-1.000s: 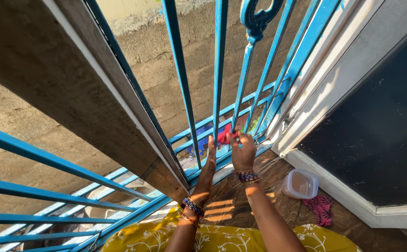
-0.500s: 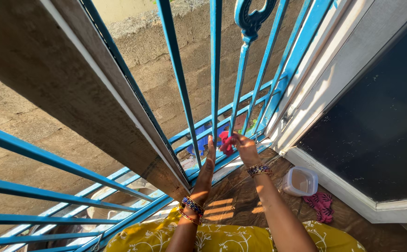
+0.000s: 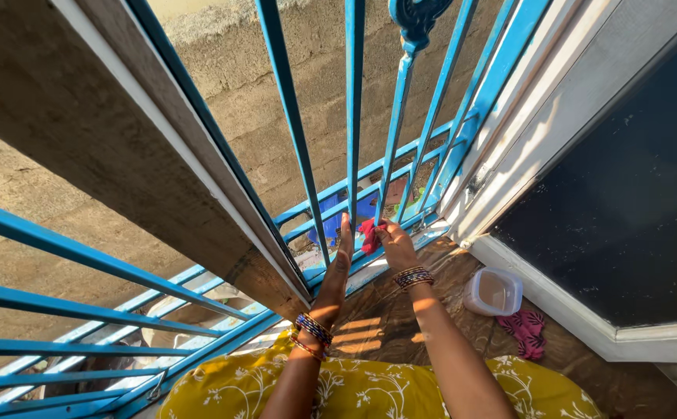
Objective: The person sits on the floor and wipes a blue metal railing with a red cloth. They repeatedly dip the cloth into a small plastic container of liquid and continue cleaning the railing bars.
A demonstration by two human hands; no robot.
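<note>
The blue painted metal railing [image 3: 350, 140] closes the front edge of the wooden floor [image 3: 400, 318], and its vertical bars stand close together, so only narrow gaps are open between them. On the right a white window frame [image 3: 556, 295] with dark glass borders the floor, and on the left a thick brown wooden beam [image 3: 82, 132] runs diagonally. The free floor between these edges is small.

A clear plastic container with a lid [image 3: 493, 291] stands near the window frame, and a pink patterned cloth [image 3: 526, 330] lies just beside it. The lower ends of the bars are partly hidden behind the hands, and what lies beyond the railing at the bottom is hard to make out.

The left hand [image 3: 341, 252] is stretched flat with straight fingers and touches the low part of one bar; it holds nothing. The right hand [image 3: 395, 242] has its fingers closed around a small red rag [image 3: 369, 233], which is pressed at the foot of the bars, between both hands.
</note>
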